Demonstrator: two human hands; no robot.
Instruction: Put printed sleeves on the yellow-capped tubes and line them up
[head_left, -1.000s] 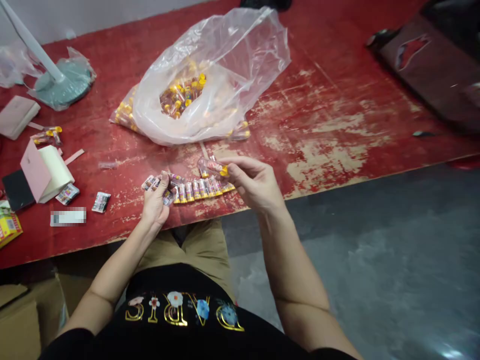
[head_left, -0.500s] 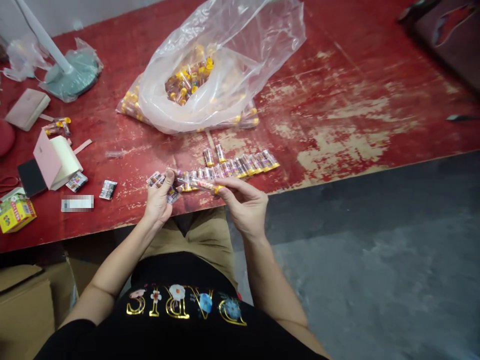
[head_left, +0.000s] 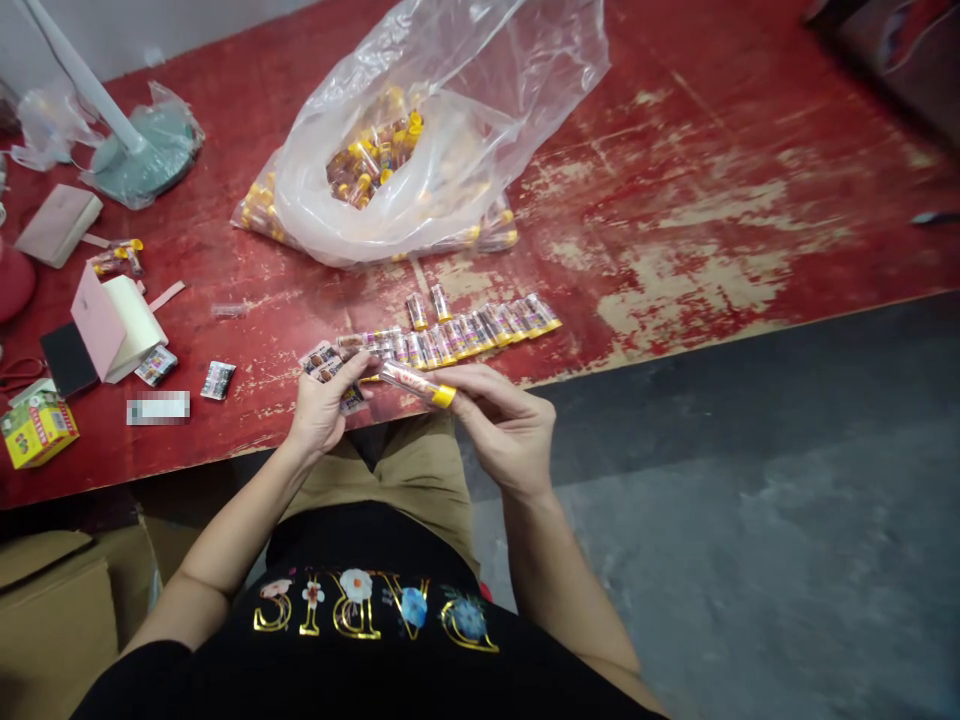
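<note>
My left hand is closed on several small printed cards, its thumb across them. In my right hand, fingers and thumb pinch a clear tube near its yellow cap, which points right. The tube's far end reaches close to my left fingertips; whether they touch it I cannot tell. Something red and white shows inside. Just beyond my hands, a slanting row of similar capped tubes lies side by side. Two more tubes lie behind the row.
A big clear plastic bag full of yellow-capped tubes lies open on the worn red table. On the left are an open pink notebook, small packets, a yellow box and a bag-wrapped lamp base. The table's front edge runs below my hands.
My right hand has moved a little right and toward me, bringing the tube along. My left thumb has tipped over toward the tube. The row of tubes stays put.
</note>
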